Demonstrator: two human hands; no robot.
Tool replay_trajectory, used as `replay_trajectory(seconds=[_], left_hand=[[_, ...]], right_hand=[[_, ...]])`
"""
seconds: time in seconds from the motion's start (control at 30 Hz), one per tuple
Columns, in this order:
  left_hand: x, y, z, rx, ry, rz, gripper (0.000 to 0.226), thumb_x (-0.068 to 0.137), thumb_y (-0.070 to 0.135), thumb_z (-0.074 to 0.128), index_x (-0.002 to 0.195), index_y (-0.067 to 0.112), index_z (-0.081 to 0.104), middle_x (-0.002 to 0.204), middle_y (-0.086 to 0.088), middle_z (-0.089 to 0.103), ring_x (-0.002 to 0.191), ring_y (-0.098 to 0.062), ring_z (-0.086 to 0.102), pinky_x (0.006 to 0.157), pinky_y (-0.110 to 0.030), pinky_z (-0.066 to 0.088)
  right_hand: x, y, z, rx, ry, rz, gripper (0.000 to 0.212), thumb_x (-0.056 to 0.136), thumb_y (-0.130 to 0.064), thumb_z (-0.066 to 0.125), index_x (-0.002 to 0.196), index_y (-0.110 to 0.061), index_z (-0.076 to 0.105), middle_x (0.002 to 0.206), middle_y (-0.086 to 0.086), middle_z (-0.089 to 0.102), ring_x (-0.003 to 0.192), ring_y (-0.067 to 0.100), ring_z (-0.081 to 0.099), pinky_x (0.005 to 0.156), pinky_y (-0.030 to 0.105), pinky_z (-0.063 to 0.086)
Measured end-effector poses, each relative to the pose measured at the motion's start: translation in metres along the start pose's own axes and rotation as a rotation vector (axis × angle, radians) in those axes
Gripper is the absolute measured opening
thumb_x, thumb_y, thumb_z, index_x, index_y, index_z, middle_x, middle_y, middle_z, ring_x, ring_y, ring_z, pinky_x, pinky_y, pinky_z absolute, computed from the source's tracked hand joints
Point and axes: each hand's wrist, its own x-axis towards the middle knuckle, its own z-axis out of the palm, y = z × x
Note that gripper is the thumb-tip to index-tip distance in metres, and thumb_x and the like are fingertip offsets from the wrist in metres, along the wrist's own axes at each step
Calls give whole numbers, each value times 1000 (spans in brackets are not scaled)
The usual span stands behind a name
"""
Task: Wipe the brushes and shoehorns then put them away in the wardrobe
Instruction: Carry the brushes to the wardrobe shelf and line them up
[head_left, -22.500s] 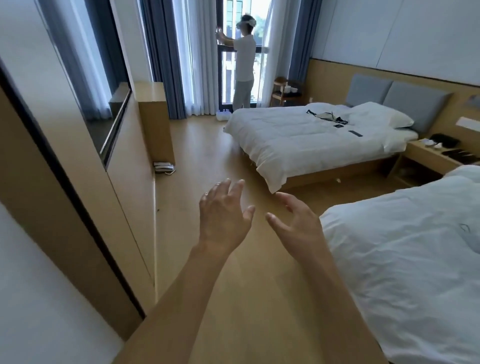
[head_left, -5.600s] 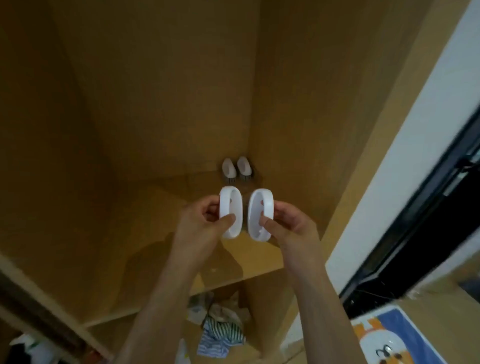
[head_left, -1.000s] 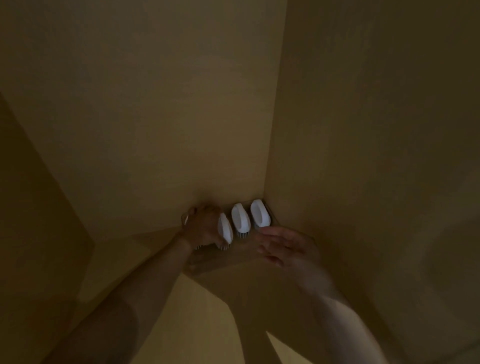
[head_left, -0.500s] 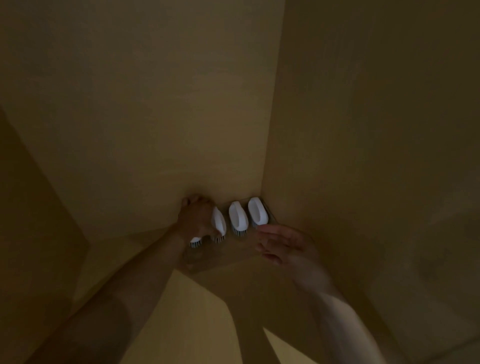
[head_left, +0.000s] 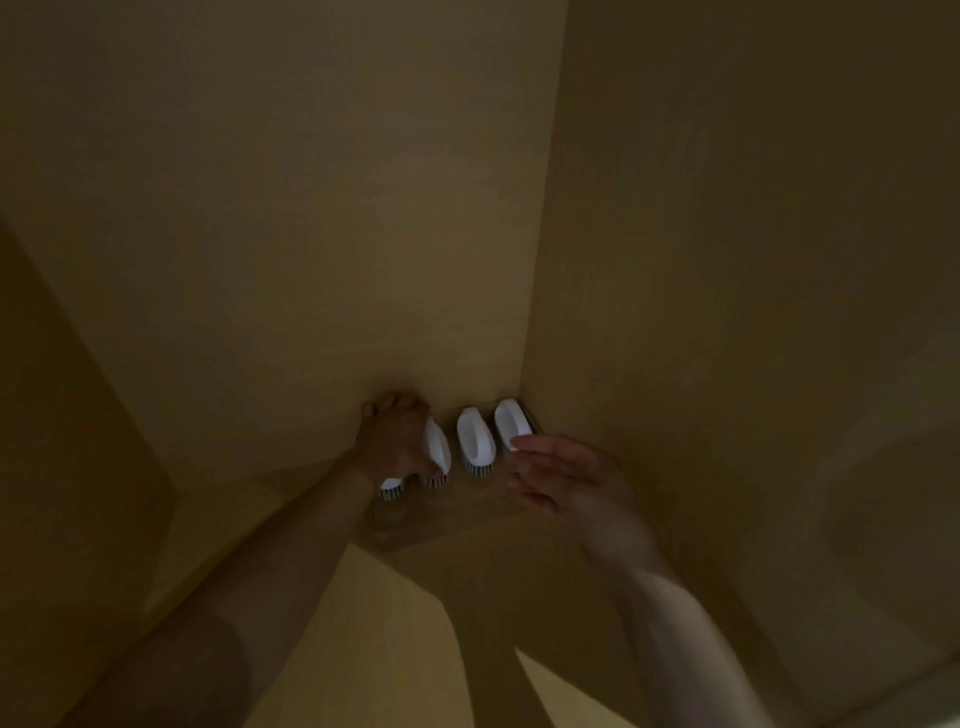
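Observation:
Deep in the dim wardrobe corner, several white brushes stand in a row on the wooden shelf (head_left: 395, 613). The two on the right, one brush (head_left: 474, 435) and the corner brush (head_left: 511, 418), stand free. My left hand (head_left: 394, 436) rests over the two on the left: one brush (head_left: 438, 451) beside my thumb and another brush (head_left: 390, 487) peeking out below my palm. My right hand (head_left: 563, 475) hovers open just in front of the corner brush, holding nothing. No shoehorn is in view.
The wardrobe's back wall (head_left: 311, 234) and right side wall (head_left: 727, 260) meet right behind the brushes. A left side panel (head_left: 62, 441) bounds the compartment. The shelf runs on to the left of my left arm.
My left hand has shifted left along the back wall, and a further brush now shows under it. My right hand stays open near the corner, slightly closer to the brushes.

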Motion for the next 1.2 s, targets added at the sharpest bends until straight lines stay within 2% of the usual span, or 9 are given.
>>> replay_trajectory(seconds=[0.17, 0.3, 0.43, 0.63, 0.83, 0.9, 1.0, 1.1, 1.2], left_hand=[[-5, -2, -17, -126, 91, -72, 65, 84, 55, 63, 138, 22, 45, 143, -5, 42, 133, -30, 35, 101, -46, 29], [-17, 0, -42, -231, 201, -132, 62, 93, 49, 55, 145, 21, 40, 150, -6, 38, 134, -30, 36, 105, -43, 27], [-35, 3, -64, -262, 277, -146, 59, 95, 46, 52, 147, 21, 39, 150, -4, 38, 134, -28, 37, 107, -41, 29], [-82, 9, -85, -204, 399, -217, 59, 96, 53, 45, 148, 27, 37, 156, -5, 32, 143, -26, 27, 114, -45, 19], [-149, 24, -106, -136, 414, -367, 59, 96, 56, 38, 150, 32, 30, 160, -2, 26, 147, -25, 18, 118, -50, 13], [-176, 35, -111, -128, 415, -425, 59, 97, 56, 37, 151, 33, 28, 160, -1, 24, 147, -25, 16, 118, -50, 11], [-216, 60, -116, -142, 459, -509, 59, 96, 54, 40, 151, 33, 29, 160, 0, 24, 148, -25, 15, 118, -50, 13], [-260, 92, -115, -138, 506, -589, 58, 95, 50, 45, 150, 33, 32, 159, 0, 27, 146, -26, 20, 115, -52, 18], [-307, 125, -109, -123, 528, -665, 57, 94, 47, 49, 147, 30, 36, 152, -2, 37, 140, -29, 29, 112, -53, 24]], right_hand=[[11, -13, 8, -63, 19, -23, 19, 91, 3, 65, 103, -11, 70, 114, 23, 70, 99, 26, 68, 85, 35, 56], [27, -21, 17, -273, 88, -98, 18, 93, -3, 65, 108, -10, 70, 114, 18, 70, 110, 32, 66, 99, 47, 53], [38, -27, 27, -449, 110, -168, 23, 92, -11, 66, 112, -21, 68, 116, 4, 68, 105, 16, 64, 87, 25, 52], [39, -39, 53, -717, 34, -250, 42, 93, -33, 66, 134, -28, 58, 137, -3, 57, 125, 16, 54, 104, 34, 47], [3, -50, 71, -841, -130, -356, 51, 96, -35, 61, 145, -29, 48, 150, 1, 48, 135, 21, 47, 102, 24, 39], [-19, -51, 67, -841, -174, -409, 52, 96, -32, 61, 146, -28, 48, 151, -1, 47, 135, 19, 47, 103, 24, 40], [-53, -49, 57, -807, -238, -441, 50, 96, -33, 61, 145, -28, 48, 146, -2, 51, 126, 18, 53, 89, 20, 39], [-86, -46, 45, -851, -311, -485, 53, 97, -40, 58, 147, -29, 45, 117, -7, 61, 114, 22, 56, 84, 24, 36], [-120, -41, 36, -877, -386, -528, 56, 98, -42, 57, 150, -27, 42, 138, -1, 57, 131, 24, 48, 100, 26, 31]])
